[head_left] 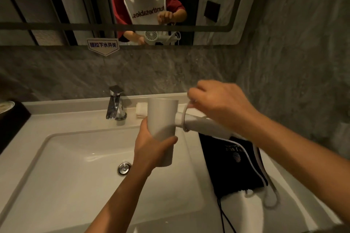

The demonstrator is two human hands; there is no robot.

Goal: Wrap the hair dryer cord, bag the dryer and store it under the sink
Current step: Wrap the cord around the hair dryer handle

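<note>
My left hand [151, 145] grips the barrel of a white hair dryer [162, 119], held upright over the sink with its handle pointing right. My right hand [217, 104] pinches the white cord [184, 111] just above the handle, where one loop lies around it. The rest of the cord [251, 162] trails down the right side across a black drawstring bag [231, 166] lying flat on the counter, and the plug end [270, 196] rests near the counter's front right.
A white basin [75, 157] with a chrome drain [124, 168] lies below my hands. A chrome faucet [116, 103] and a folded white towel [141, 109] stand at the back. A dark box [11, 119] sits at the left. A mirror [56, 5] hangs above.
</note>
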